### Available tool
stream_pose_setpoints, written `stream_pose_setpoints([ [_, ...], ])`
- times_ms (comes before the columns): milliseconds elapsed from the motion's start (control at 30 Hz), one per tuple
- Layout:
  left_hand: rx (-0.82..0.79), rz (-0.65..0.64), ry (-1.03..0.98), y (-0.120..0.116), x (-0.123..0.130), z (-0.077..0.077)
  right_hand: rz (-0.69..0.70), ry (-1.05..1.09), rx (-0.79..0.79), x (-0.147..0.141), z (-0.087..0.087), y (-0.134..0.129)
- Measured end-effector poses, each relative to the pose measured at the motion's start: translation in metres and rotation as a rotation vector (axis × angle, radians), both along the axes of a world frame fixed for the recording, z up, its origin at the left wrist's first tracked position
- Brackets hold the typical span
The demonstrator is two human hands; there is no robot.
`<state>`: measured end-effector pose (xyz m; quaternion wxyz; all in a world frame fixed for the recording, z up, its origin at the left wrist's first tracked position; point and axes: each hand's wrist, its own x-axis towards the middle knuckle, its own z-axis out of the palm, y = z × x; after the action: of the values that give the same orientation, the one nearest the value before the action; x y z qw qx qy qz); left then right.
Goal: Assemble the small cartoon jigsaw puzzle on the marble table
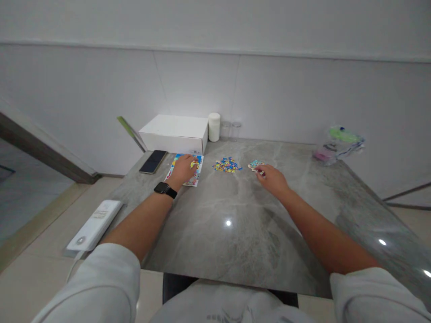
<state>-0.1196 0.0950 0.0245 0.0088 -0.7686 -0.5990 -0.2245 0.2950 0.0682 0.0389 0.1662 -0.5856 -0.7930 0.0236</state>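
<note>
My left hand (183,171), with a black watch on its wrist, is over a brightly coloured picture sheet (193,181). Its fingers are curled, and yellow shows by the fingertips; whether this is loose pieces or the sheet's print I cannot tell. My right hand (272,177) is at the near edge of a small heap of pale blue and cream puzzle pieces (256,164). Thumb and fingers are bent together there, and anything pinched is too small to make out. Between the hands lies a larger heap of blue, yellow and pink puzzle pieces (227,165).
A white box (175,129), a white bottle (214,127) and two clear glasses (230,131) stand at the back. A phone (153,162) lies left of the sheet. A white power strip-like device (96,225) is at the left edge. A clear plastic bag (336,146) sits back right.
</note>
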Motion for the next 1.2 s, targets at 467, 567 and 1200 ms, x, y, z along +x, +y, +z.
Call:
stream_pose_setpoints([
  [467,-0.308,-0.379,0.082,0.073,0.228,0.021,-0.097,-0.251,-0.478,0.087,0.015,0.081],
  [567,-0.371,-0.383,0.152,0.096,0.250,0.017,-0.106,-0.238,-0.502,0.078,0.009,0.092],
  [1200,-0.554,-0.457,0.451,0.116,0.308,0.009,-0.040,-0.289,-0.615,0.044,0.018,0.098],
])
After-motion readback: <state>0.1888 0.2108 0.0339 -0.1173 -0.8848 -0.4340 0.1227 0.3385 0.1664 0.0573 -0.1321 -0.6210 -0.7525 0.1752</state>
